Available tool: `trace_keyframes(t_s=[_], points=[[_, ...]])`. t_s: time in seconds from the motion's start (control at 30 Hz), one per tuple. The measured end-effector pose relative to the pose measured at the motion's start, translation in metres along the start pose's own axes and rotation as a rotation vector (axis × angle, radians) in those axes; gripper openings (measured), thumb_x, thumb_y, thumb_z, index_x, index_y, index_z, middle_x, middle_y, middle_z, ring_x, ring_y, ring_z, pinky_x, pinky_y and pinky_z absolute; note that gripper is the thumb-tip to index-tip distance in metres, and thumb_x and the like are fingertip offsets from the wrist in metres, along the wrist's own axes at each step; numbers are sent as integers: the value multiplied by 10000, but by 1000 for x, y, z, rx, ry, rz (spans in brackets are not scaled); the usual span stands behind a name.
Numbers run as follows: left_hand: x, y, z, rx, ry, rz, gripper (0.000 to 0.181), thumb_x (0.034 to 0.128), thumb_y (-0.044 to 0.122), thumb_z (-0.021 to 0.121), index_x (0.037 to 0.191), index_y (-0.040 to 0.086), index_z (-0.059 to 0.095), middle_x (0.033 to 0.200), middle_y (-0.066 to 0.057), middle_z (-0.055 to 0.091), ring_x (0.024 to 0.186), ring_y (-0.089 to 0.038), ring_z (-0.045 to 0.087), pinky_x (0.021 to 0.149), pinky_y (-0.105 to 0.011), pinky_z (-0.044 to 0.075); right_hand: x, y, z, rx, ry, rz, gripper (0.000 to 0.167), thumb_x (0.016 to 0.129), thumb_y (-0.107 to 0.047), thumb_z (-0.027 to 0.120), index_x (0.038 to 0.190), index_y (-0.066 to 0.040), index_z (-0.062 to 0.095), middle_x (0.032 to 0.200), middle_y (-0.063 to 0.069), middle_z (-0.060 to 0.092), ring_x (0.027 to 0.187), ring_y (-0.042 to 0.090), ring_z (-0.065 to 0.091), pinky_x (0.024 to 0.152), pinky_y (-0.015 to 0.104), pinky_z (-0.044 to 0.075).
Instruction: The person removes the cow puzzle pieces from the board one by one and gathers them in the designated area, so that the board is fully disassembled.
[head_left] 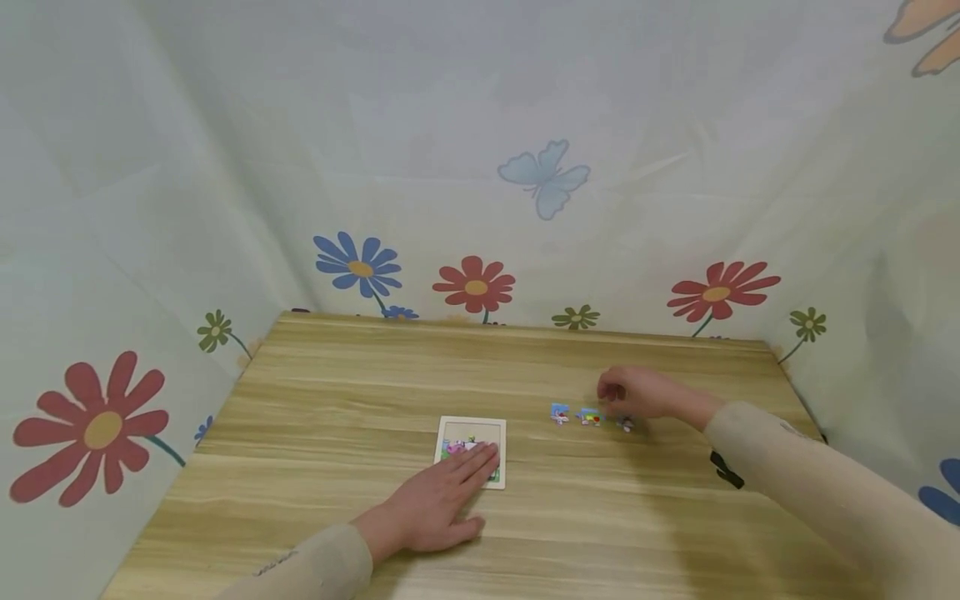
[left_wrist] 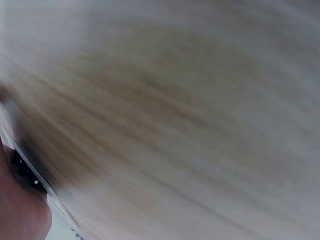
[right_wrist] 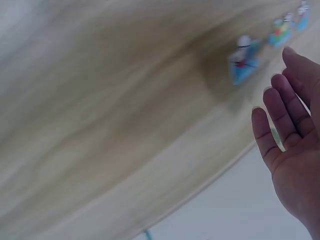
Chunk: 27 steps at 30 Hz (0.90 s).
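My left hand (head_left: 435,504) lies with straight fingers across a small picture puzzle board (head_left: 472,421) with a pale border, covering part of its printed scene. Only a bit of that hand (left_wrist: 22,210) shows in the left wrist view. To the board's right, three jigsaw pieces lie in a row: a left piece (head_left: 559,413), a middle piece (head_left: 591,417) and a right piece (head_left: 626,424). Just above the right end of the row is my right hand (head_left: 645,392). In the right wrist view, its loosely bent fingers (right_wrist: 280,112) hold nothing; the nearest piece (right_wrist: 243,62) lies apart from them.
A wood-grain table (head_left: 337,392) bears everything. Behind and beside it hangs a pale cloth (head_left: 420,100) printed with flowers and butterflies. A small black object (head_left: 726,471) shows beside the right sleeve (head_left: 795,467).
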<state>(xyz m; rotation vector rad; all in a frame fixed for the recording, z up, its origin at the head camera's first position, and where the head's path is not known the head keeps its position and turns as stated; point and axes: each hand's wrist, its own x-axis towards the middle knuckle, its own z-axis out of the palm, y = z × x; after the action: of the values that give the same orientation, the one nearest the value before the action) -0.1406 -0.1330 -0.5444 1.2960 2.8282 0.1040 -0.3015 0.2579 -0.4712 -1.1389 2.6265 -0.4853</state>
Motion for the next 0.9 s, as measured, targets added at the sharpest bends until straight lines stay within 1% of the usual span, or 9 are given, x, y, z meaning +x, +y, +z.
trace_keyframes(t_s=[0.1, 0.2, 0.37, 0.47, 0.6, 0.73, 0.9], points=[[-1, -1, 1, 3, 5, 3, 823, 1068, 529, 457, 1688, 43, 219, 1764, -104, 189, 1623, -242, 178, 1300, -376, 213, 11, -13, -5, 18, -23, -24, 116, 957, -120, 791, 1032, -60, 725, 915, -44, 669, 832, 91, 609, 750, 323, 552], [-1, -2, 1, 5, 8, 8, 821, 1070, 529, 457, 1686, 39, 224, 1762, -108, 195, 1621, -243, 184, 1298, -380, 222, 24, -27, -7, 11, -53, -40, 143, 978, -163, 777, 1072, -67, 728, 933, -78, 666, 850, 60, 610, 772, 319, 556], [0, -2, 0, -5, 3, 12, 824, 1070, 534, 456, 1687, 41, 221, 1763, -106, 189, 1622, -240, 179, 1298, -387, 222, 46, -54, -6, 39, -88, -91, 180, 993, -164, 756, 1126, -44, 729, 973, -58, 677, 877, 76, 624, 803, 336, 563], [1, -2, -1, -17, -1, 15, 826, 1070, 533, 455, 1687, 37, 217, 1763, -111, 186, 1622, -244, 177, 1298, -390, 219, 60, -70, -3, 60, -82, -120, 185, 993, -153, 751, 1130, -31, 727, 987, -25, 689, 883, 83, 630, 813, 331, 566], [0, -2, -3, -21, -2, 19, 822, 1074, 529, 452, 1684, 30, 221, 1760, -120, 194, 1620, -253, 187, 1297, -393, 223, 78, -87, 3, 77, -51, -148, 171, 991, -144, 752, 1113, -27, 729, 986, -8, 700, 882, 92, 638, 817, 319, 568], [1, -3, -3, -16, -3, 20, 811, 1079, 527, 445, 1682, 29, 230, 1758, -122, 203, 1618, -259, 196, 1294, -405, 235, 94, -99, 14, 84, -40, -158, 190, 993, -157, 760, 1132, -29, 742, 993, -12, 716, 899, 119, 658, 838, 306, 569], [1, -2, -4, -15, 0, 21, 798, 1092, 533, 424, 1680, 27, 237, 1759, -122, 202, 1619, -260, 193, 1292, -419, 245, 107, -113, 26, 92, -66, -148, 246, 998, -202, 765, 1183, -41, 750, 1025, -15, 734, 919, 114, 663, 867, 291, 573]])
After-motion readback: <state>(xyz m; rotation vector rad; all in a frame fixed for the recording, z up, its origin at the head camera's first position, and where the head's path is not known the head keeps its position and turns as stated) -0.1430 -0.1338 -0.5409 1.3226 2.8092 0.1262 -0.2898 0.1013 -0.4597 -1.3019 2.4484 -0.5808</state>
